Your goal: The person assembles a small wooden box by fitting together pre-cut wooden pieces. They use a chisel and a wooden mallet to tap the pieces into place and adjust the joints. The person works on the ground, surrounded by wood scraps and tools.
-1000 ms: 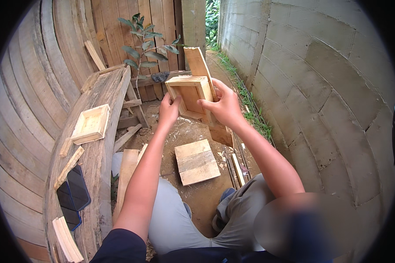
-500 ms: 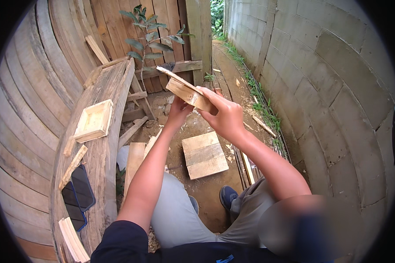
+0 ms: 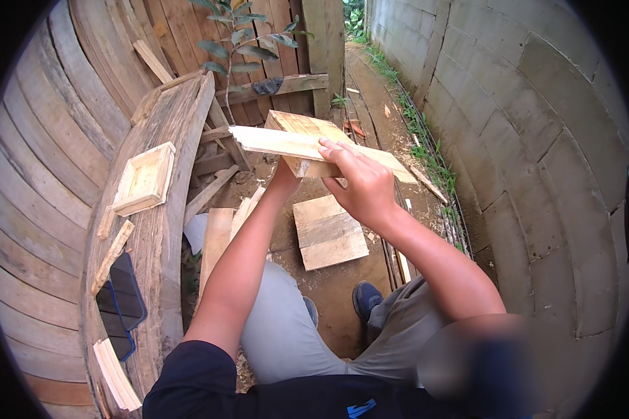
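Observation:
Both my hands hold up pieces of raw wood in front of me. My left hand supports a small wooden box from below and behind; most of its fingers are hidden by the wood. My right hand presses a long pale wooden slat against the near edge of the box, fingers on top and thumb underneath. The slat sticks out past the box on both sides. Below my hands, a square panel of joined boards lies on the dirt ground.
At left runs a rough plank bench with a shallow wooden tray, wood strips and dark phone-like slabs. A block wall bounds the right. A leafy sapling stands by the plank fence.
The box and slat have tilted, so the box's upper face and the slat's broad side now show. The slat lies more crosswise. My view has shifted slightly.

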`<state>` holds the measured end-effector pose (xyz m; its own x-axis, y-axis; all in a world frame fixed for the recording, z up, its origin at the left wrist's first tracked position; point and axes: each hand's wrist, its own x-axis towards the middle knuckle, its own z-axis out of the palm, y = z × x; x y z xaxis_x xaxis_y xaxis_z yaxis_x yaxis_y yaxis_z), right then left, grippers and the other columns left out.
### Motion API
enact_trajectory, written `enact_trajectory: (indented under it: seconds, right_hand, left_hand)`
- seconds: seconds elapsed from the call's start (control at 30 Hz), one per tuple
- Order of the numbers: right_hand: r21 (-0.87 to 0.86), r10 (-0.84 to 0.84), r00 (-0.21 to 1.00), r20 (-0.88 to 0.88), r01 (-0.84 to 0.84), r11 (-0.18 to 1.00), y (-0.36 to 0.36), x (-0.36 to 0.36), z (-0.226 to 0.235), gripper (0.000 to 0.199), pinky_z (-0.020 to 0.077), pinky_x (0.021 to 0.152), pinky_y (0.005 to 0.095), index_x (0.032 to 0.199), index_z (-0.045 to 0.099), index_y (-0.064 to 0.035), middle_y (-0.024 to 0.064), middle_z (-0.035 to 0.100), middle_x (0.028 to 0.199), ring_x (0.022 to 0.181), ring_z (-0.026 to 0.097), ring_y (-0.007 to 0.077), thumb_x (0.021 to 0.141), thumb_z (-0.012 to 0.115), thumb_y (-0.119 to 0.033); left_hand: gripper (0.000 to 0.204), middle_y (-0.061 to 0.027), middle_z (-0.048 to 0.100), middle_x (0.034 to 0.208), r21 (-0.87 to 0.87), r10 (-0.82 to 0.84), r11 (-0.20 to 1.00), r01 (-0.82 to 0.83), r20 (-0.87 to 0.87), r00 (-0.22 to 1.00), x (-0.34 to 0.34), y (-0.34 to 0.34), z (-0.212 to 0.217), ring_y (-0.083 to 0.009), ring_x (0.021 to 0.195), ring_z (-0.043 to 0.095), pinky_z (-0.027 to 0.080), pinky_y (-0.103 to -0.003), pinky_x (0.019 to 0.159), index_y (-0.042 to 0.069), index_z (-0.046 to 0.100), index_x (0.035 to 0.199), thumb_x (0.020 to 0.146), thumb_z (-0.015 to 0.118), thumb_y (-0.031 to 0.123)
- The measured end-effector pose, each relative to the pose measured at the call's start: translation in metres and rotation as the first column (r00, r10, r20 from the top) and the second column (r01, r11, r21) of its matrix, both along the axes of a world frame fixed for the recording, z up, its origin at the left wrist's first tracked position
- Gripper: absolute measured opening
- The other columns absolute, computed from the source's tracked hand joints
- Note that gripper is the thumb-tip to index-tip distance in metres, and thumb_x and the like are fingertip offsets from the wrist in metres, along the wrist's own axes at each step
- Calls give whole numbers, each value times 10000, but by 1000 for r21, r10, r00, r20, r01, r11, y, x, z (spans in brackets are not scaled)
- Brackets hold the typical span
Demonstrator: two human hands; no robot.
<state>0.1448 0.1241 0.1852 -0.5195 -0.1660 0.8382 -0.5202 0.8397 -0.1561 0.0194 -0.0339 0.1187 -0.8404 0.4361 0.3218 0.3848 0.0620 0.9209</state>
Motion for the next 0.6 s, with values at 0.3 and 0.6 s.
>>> enact_trajectory:
  seconds: [0.3,0.6]
  right_hand:
    - [-67,48,999,2,-48,997,12,0,8,531,595,823,372,1218,649,-102,97,727,1164,1039,720,273,707,783,-47]
    - [-162,-18,998,68,29,986,16,2,14,556,585,724,365,1271,608,-119,94,736,1095,883,736,283,767,832,-190]
  left_hand:
    - [480,-110,584,1381,100,34,995,-30,-37,999,-7,10,4,-194,1263,563,459,-352,1039,14,480,1412,1039,556,307]
    - [636,-78,419,1529,173,-65,985,28,213,975,-19,18,-6,-224,1358,472,452,-385,1057,104,282,1557,1059,512,427]
